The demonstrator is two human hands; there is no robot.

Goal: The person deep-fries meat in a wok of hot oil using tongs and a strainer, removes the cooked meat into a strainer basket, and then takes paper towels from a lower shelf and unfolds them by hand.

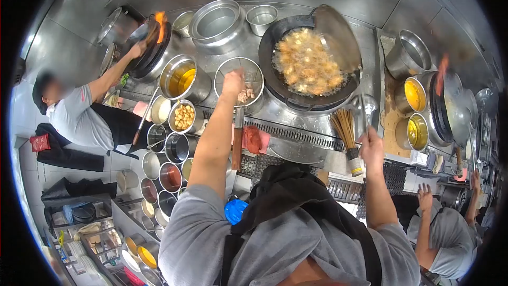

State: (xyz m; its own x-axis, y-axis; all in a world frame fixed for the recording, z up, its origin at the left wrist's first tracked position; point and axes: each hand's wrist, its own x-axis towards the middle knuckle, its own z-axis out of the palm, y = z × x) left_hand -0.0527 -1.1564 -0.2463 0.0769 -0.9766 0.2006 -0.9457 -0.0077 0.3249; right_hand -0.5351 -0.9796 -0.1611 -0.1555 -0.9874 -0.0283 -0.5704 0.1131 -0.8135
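My left hand [234, 82] reaches over a round metal pot with a wire rack or strainer [224, 66] across its mouth. Small pale meat pieces [246, 94] lie beside the fingers, which are blurred and partly hidden. My right hand [372, 148] is closed round a long metal handle that appears to run up to a large dark wok skimmer [336, 37]. The skimmer is tilted over the right side of a black wok [266, 47]. Battered pieces [307, 61] bubble in the wok's oil. Close to the handle is a steel ladle [370, 105].
A bamboo wok brush [345, 127] stands left of my right hand. Several sauce pots, including a red one [170, 177], crowd the left. A cleaver-like handle [237, 145] lies near my left forearm. Co-workers [87, 119] stand on both sides; flames [160, 26] rise at the left.
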